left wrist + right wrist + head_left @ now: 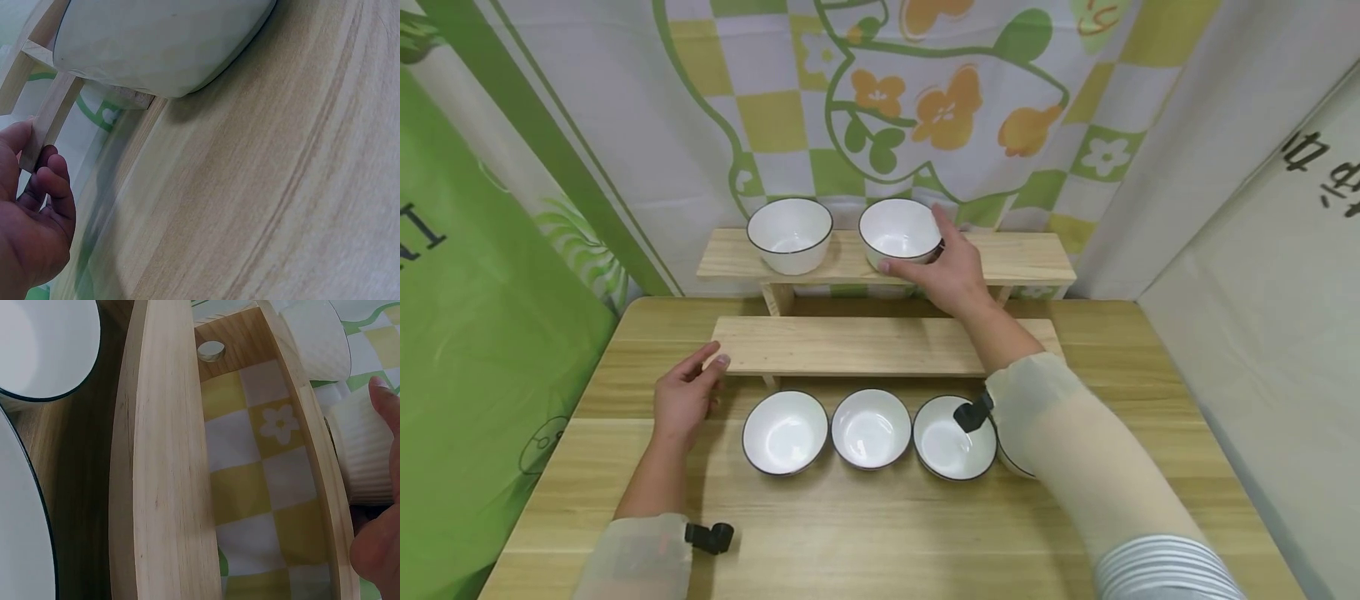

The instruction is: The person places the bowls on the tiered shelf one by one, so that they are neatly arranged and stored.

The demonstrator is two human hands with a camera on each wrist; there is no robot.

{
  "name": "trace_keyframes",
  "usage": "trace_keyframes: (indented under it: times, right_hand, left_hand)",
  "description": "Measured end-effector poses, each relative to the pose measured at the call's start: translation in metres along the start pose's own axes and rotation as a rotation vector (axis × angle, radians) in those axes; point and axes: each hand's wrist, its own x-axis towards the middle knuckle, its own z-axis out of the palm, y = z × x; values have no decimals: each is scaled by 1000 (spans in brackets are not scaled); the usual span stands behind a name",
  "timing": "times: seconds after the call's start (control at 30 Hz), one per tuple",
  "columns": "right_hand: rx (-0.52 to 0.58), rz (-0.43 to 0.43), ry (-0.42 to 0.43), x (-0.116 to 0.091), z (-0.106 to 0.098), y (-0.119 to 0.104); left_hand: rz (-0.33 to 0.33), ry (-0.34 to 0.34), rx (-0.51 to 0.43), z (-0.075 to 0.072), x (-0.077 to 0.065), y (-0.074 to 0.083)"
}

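On the upper board of a two-tier wooden shelf (880, 346), a white dark-rimmed bowl (898, 229) is held by my right hand (958, 271), thumb at its near side and fingers at the far right rim. In the right wrist view the ribbed outside of that bowl (362, 450) shows beside the hand (375, 550). A second bowl (790, 237) stands to its left on the same board. My left hand (685, 396) pinches the left end of the lower board, its thumb and fingers around the wood (47, 122) in the left wrist view.
In front of the shelf, a row of white bowls stands on the wooden table (850, 533): a left one (785, 433), a middle one (871, 429), a right one (951, 442), and another partly behind my right forearm. A patterned cloth (880, 100) hangs behind.
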Motion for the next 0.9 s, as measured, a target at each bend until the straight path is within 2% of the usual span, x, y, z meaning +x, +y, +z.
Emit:
trace_keyframes:
  times: [0.47, 0.7, 0.9]
  right_hand:
    - [-31, -12, -31, 8, 4, -4]
    - [-56, -49, -57, 10, 3, -5]
    - [-65, -26, -74, 7, 1, -5]
  left_hand:
    - [-1, 10, 4, 1, 2, -2]
    - [10, 13, -10, 1, 2, -3]
    - [9, 5, -13, 0, 2, -3]
